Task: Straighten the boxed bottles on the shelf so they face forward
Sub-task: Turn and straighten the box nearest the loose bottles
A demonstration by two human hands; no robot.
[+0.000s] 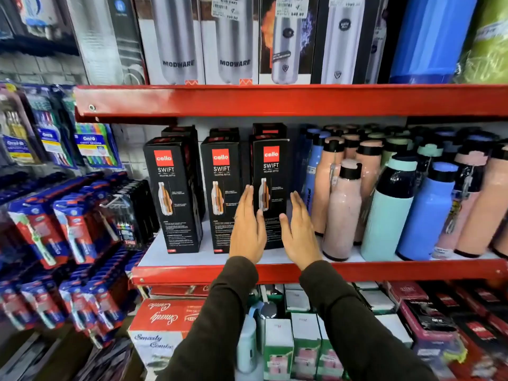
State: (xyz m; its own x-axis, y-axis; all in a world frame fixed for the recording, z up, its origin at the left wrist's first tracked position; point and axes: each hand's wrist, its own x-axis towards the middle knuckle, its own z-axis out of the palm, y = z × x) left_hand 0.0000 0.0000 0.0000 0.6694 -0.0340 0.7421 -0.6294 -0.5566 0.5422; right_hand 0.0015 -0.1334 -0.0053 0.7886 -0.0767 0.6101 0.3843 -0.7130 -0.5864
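Flanking right box [270,185], flat hands [248,229] apart

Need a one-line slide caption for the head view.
Both open hands, left hand and right hand, flank the rightmost Cello Swift box on the red shelf.

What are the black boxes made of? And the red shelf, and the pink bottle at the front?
The black boxes look like printed cardboard, slightly glossy: sharp folded edges and flap tops. The red shelf looks like painted metal: a thin, shiny lip with a rivet. The pink bottle has a matte, speckled coat and a black cap; whether it is steel or plastic underneath cannot be told.
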